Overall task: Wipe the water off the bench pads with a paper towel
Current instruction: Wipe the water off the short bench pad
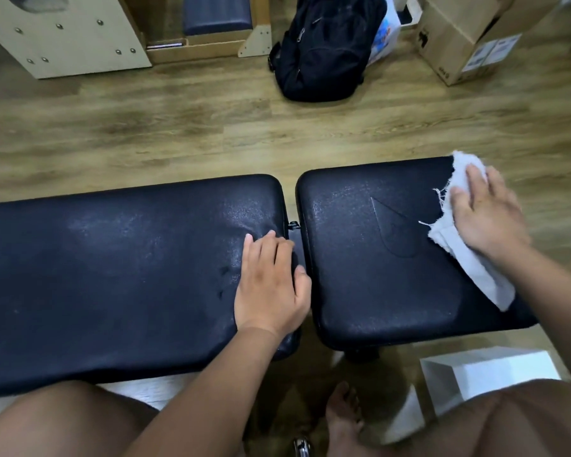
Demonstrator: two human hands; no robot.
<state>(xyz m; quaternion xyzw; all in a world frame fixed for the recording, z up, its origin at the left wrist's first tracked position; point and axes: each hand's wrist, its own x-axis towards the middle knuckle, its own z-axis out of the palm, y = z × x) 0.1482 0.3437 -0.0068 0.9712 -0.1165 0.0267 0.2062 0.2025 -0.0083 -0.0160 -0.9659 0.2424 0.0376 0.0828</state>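
Head camera, looking down: a seated person leans over two dark bench pads set end to end with a narrow gap between them; the right hand [485, 212] lies flat, fingers spread, pressing a white paper towel [468, 255] onto the far right end of the short pad [376, 285]; the left hand [272, 282] rests open and empty on the right end of the long pad [112, 275], thumb at the gap. A wet sheen shows on both pads, heaviest near the gap, so most of the wiping seems yet to be done. The towel's edge is frayed and trailing threads; under a flat palm rather than a grip, it may tear or bunch and leave streaks; soaked, it may only smear water. The bracing left hand covers wet vinyl that could be missed, and could slip.
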